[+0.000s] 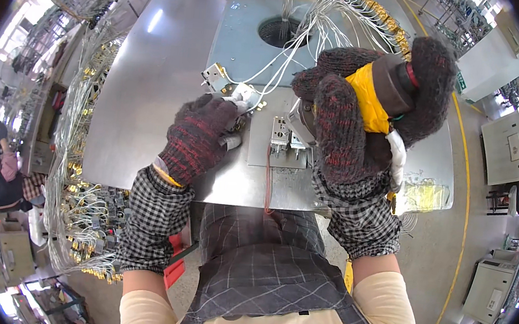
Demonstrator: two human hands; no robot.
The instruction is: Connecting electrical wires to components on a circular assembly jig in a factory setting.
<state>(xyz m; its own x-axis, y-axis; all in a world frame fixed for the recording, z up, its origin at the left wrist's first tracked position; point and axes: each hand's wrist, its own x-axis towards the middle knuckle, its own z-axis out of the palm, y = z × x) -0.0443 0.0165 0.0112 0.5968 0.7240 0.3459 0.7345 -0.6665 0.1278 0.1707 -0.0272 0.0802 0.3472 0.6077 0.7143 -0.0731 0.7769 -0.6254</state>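
My left hand [198,134], in a dark red-flecked knit glove with white-wrapped fingertips, is closed near the ends of some white wires [274,79]. Its fingers hide most of what they pinch. Just beyond them lies a small silvery metal connector [216,78] with white wire attached. My right hand [350,127], gloved alike, is wrapped around a dark handheld tool [366,94] banded with yellow tape. The tool's front end slants down toward a small metal fixture [280,131] on a plate; the tool and glove partly cover it. Reddish wires [268,181] run from the fixture over the table edge.
The metal table [145,113] carries a blue-grey panel with a dark round vent [281,33]. Several brass-coloured connectors [374,10] line the far edge. Bundled wire harnesses [74,144] hang at left, where another person [4,181] is seen. Grey cabinets [510,149] stand at right.
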